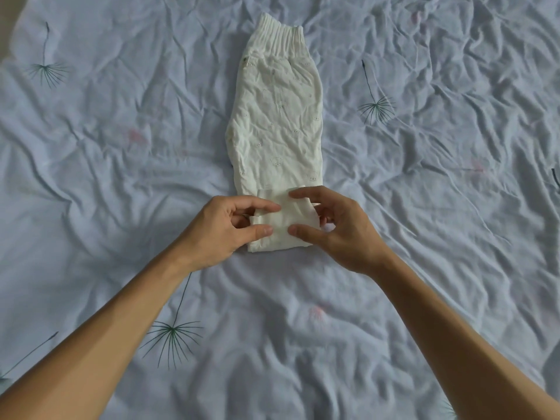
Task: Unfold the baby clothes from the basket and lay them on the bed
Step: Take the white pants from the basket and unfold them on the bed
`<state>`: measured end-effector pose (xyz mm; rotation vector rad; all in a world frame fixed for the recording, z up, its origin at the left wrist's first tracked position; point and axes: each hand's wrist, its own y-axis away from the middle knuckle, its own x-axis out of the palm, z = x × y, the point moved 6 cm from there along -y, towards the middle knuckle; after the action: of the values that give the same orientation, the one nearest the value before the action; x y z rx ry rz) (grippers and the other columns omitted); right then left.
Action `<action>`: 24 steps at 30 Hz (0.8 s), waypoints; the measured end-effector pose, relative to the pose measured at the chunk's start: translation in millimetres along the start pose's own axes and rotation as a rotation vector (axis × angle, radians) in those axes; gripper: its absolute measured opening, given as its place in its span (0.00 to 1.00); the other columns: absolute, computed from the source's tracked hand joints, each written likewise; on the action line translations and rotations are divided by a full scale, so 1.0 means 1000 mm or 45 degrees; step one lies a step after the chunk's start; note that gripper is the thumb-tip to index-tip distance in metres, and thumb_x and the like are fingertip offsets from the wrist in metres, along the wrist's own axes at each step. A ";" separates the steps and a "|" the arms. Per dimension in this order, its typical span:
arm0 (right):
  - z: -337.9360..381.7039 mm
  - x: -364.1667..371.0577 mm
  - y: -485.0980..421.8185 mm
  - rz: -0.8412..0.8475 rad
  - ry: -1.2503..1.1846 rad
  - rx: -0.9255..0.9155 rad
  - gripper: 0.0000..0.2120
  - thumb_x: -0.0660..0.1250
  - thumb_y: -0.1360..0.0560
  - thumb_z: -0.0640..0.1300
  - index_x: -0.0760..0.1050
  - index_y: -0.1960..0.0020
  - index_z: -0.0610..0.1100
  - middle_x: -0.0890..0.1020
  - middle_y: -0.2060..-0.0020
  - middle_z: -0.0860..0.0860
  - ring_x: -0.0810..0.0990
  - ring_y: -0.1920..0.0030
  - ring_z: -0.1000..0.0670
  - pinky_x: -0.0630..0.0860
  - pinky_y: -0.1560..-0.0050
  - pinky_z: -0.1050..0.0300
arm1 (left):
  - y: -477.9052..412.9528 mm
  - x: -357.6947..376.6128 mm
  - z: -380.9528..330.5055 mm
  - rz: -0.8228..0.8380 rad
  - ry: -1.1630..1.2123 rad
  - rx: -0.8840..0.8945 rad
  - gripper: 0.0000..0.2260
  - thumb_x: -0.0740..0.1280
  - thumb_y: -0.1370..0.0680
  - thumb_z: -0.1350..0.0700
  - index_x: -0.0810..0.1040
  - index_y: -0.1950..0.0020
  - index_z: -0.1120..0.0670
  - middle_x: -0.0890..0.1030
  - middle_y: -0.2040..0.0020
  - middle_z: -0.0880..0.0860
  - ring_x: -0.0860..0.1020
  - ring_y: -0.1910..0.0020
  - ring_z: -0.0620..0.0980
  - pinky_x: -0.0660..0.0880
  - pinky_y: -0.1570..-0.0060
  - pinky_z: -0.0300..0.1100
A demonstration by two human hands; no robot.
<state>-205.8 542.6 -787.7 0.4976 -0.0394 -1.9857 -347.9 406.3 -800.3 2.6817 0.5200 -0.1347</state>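
The white baby trousers (277, 131) are laid lengthwise on the bed (454, 207), waistband farthest. Their near cuff end is pinched by the left grip (224, 230) and the right grip (336, 234). The bed is covered by a wrinkled pale-blue sheet (121, 153) printed with dandelion seeds.

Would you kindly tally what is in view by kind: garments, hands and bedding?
Garments: 1, the white baby trousers, folded over at the near end
Hands: 2, the left hand and the right hand, both pinching that fold
Bedding: 1, the blue sheet
Total: 4
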 end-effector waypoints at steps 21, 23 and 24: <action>-0.022 0.028 0.060 0.054 0.211 0.040 0.17 0.79 0.29 0.43 0.82 0.43 0.54 0.77 0.49 0.57 0.79 0.50 0.57 0.76 0.49 0.65 | 0.037 0.015 0.028 -0.009 0.356 -0.168 0.18 0.77 0.31 0.50 0.85 0.41 0.43 0.88 0.48 0.55 0.86 0.55 0.48 0.81 0.59 0.35; -0.020 0.028 0.064 0.075 0.194 0.023 0.16 0.79 0.29 0.45 0.82 0.44 0.54 0.77 0.48 0.59 0.78 0.46 0.57 0.74 0.47 0.67 | 0.032 0.013 0.025 -0.026 0.310 -0.187 0.18 0.73 0.27 0.46 0.82 0.38 0.45 0.89 0.50 0.54 0.87 0.55 0.51 0.82 0.61 0.38; -0.017 0.028 0.066 0.089 0.183 0.008 0.14 0.79 0.30 0.47 0.82 0.45 0.54 0.78 0.49 0.59 0.78 0.43 0.56 0.74 0.46 0.66 | 0.028 0.013 0.024 -0.035 0.294 -0.211 0.17 0.72 0.27 0.46 0.82 0.38 0.45 0.89 0.51 0.54 0.87 0.54 0.53 0.82 0.63 0.38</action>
<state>-153.5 491.7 -796.6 0.6337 0.0268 -1.8774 -325.9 376.9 -814.2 2.5414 0.6093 0.2044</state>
